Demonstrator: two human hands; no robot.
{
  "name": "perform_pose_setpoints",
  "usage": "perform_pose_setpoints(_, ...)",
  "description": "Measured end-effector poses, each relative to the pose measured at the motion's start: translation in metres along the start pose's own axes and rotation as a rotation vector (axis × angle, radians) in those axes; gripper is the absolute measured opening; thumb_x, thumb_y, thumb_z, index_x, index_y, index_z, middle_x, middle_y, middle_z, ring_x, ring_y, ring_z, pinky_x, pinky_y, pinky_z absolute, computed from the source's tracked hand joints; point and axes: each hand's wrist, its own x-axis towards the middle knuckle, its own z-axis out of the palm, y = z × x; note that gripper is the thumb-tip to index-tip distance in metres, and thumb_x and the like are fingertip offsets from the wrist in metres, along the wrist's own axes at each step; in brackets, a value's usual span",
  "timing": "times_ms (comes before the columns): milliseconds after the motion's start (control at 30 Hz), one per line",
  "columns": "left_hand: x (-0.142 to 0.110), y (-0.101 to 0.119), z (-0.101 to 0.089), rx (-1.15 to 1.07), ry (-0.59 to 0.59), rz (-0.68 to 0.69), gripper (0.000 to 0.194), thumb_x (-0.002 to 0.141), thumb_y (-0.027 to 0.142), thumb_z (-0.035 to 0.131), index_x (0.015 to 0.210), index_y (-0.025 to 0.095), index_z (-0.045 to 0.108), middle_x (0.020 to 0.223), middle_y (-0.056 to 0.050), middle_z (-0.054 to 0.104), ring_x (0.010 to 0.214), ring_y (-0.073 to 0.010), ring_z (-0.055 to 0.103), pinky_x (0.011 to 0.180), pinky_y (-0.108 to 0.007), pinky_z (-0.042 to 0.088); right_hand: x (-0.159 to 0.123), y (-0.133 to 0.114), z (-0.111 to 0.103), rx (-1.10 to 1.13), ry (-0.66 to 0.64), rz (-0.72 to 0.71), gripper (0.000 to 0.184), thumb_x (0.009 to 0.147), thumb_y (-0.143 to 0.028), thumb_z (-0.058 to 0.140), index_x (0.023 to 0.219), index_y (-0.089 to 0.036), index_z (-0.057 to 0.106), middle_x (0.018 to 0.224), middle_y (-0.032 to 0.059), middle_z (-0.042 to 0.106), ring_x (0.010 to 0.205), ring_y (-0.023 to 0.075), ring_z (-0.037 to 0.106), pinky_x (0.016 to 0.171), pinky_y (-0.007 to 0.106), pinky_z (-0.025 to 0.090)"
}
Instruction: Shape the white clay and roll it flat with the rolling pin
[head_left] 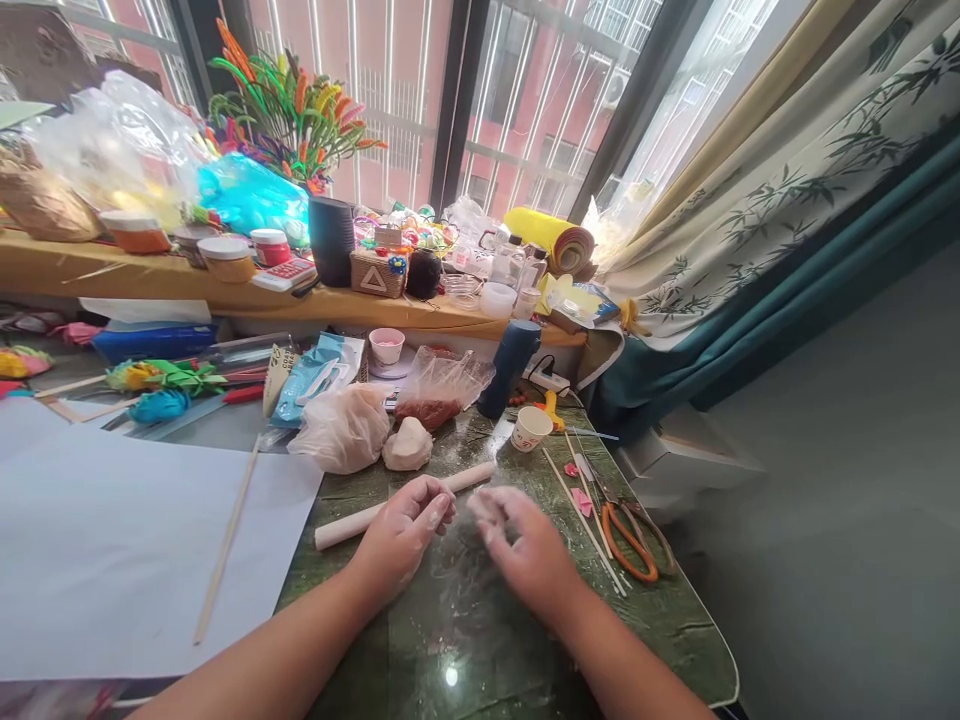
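My left hand (411,528) is closed in a pinch, white powder on its thumb and fingertips; whatever it may hold is too small to make out. Opposite it, a short gap away, my right hand (521,535) curls its powdered fingers inward, slightly blurred, and I cannot make out what is between them. Just behind the hands lies a pale rolling pin (349,527), partly hidden by my left hand. A lump of off-white dough (408,445) rests beyond it, beside a crumpled plastic bag (341,430). White dust marks the dark green tabletop (465,620).
To the right are a paper cup (532,428), thin sticks (577,510) and orange-handled scissors (630,545). A blue bottle (510,370) and a bag of brown material (435,395) stand behind. White paper (135,540) with a wooden stick (227,540) covers the left. Craft supplies crowd the windowsill (300,305).
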Motion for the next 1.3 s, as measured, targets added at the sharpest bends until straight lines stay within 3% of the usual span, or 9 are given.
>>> perform_pose_setpoints(200,0.001,0.007,0.003,0.003,0.023,-0.02,0.028,0.091,0.046,0.061,0.081,0.019,0.059,0.075,-0.001,0.061,0.07,-0.0171,0.054,0.068,-0.029,0.046,0.005,-0.021,-0.05,0.152,0.492,-0.011,0.037,0.1,-0.032,0.055,0.136,-0.027,0.055,0.131,0.0111,0.065,0.12,0.0288,0.063,0.103,0.05,0.05)
perform_pose_setpoints(267,0.001,0.007,0.004,0.003,0.018,-0.019,0.028,0.091,0.045,0.061,0.081,0.019,0.06,0.075,-0.001,0.061,0.07,-0.0169,0.054,0.068,-0.029,0.045,-0.004,-0.008,-0.041,0.08,0.377,-0.11,0.038,0.098,-0.032,0.056,0.136,-0.029,0.056,0.129,0.0108,0.066,0.121,0.0297,0.063,0.103,0.053,0.05)
perform_pose_setpoints(367,0.001,0.005,0.003,-0.005,0.024,-0.011,0.028,0.092,0.046,0.06,0.084,0.019,0.06,0.078,-0.002,0.062,0.073,-0.0177,0.055,0.07,-0.03,0.046,-0.018,0.018,-0.015,-0.05,-0.001,-0.165,0.038,0.091,-0.038,0.067,0.128,-0.029,0.063,0.122,0.0095,0.07,0.115,0.0308,0.066,0.104,0.055,0.05)
perform_pose_setpoints(500,0.001,0.005,0.003,-0.008,0.026,-0.012,0.028,0.091,0.046,0.06,0.084,0.019,0.061,0.077,-0.001,0.062,0.072,-0.0177,0.055,0.07,-0.03,0.047,-0.026,0.032,0.004,-0.056,0.111,0.057,0.037,0.093,-0.035,0.064,0.128,-0.024,0.059,0.122,0.0111,0.067,0.115,0.0285,0.063,0.1,0.048,0.052)
perform_pose_setpoints(667,0.002,0.004,0.002,0.046,0.021,-0.009,0.027,0.092,0.045,0.059,0.084,0.02,0.061,0.079,-0.002,0.063,0.074,-0.0186,0.056,0.072,-0.031,0.047,-0.021,0.027,0.014,-0.126,-0.054,-0.03,0.041,0.088,-0.029,0.069,0.128,-0.025,0.061,0.122,0.0091,0.069,0.115,0.0297,0.061,0.103,0.048,0.048)
perform_pose_setpoints(900,0.001,0.003,0.0,0.046,0.005,0.0,0.026,0.093,0.045,0.059,0.085,0.02,0.06,0.08,-0.002,0.062,0.075,-0.0189,0.056,0.073,-0.031,0.046,-0.007,0.024,0.016,-0.022,-0.056,0.096,0.02,0.08,-0.018,0.07,0.099,-0.024,0.071,0.101,0.0051,0.072,0.097,0.0251,0.065,0.089,0.04,0.052)
perform_pose_setpoints(1033,0.001,0.005,0.002,0.05,-0.006,-0.022,0.027,0.093,0.046,0.058,0.084,0.02,0.06,0.079,-0.002,0.062,0.074,-0.0186,0.055,0.071,-0.03,0.045,0.009,0.011,-0.009,0.323,0.124,0.298,0.018,0.083,-0.03,0.072,0.098,-0.021,0.071,0.093,0.0054,0.073,0.083,0.0224,0.067,0.077,0.036,0.055)
perform_pose_setpoints(1200,0.001,0.011,0.004,0.035,0.004,-0.051,0.03,0.09,0.048,0.06,0.081,0.02,0.059,0.076,-0.001,0.061,0.072,-0.018,0.054,0.069,-0.029,0.044,0.015,-0.012,-0.042,0.495,0.551,0.084,0.03,0.09,-0.035,0.07,0.117,-0.024,0.066,0.122,0.0098,0.069,0.113,0.027,0.066,0.1,0.046,0.051)
perform_pose_setpoints(1300,0.0,0.011,0.004,0.044,0.007,-0.045,0.03,0.09,0.049,0.06,0.082,0.02,0.059,0.077,-0.001,0.061,0.073,-0.0185,0.054,0.07,-0.03,0.045,-0.003,-0.005,-0.033,0.198,0.374,-0.051,0.028,0.092,-0.033,0.068,0.119,-0.027,0.067,0.128,0.0105,0.067,0.12,0.0298,0.062,0.105,0.053,0.048)
